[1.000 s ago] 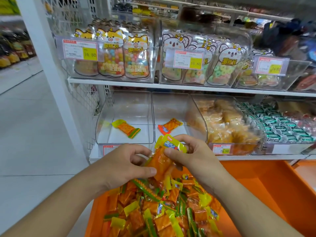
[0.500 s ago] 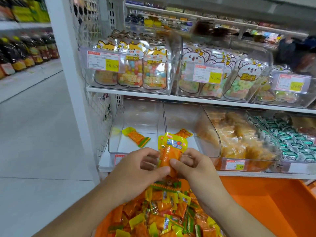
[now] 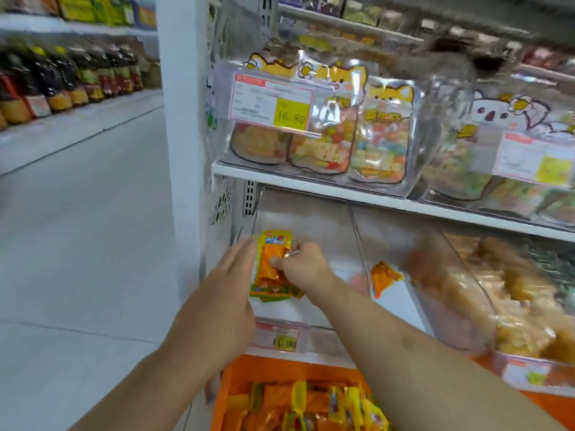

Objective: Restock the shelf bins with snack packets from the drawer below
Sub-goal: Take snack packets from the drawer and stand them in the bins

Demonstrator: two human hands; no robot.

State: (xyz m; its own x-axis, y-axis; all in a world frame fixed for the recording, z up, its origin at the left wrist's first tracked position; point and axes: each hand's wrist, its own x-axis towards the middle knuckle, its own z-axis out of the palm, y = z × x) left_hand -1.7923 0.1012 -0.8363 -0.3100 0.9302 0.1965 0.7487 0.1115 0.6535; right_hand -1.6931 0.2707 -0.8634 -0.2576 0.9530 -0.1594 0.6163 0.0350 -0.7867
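In front of me, at upper centre of the frame, the yellow patch of the price tag (image 3: 271, 102) on the upper clear bin reads 16.80; lower centre, near my left wrist, the lower bin's tag (image 3: 278, 337) shows a partly blurred figure ending .90; other print is too blurred to read

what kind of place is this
Most likely a shop's snack aisle: price tags on clear shelf bins, bagged sweets above, bottles shelved across the aisle.
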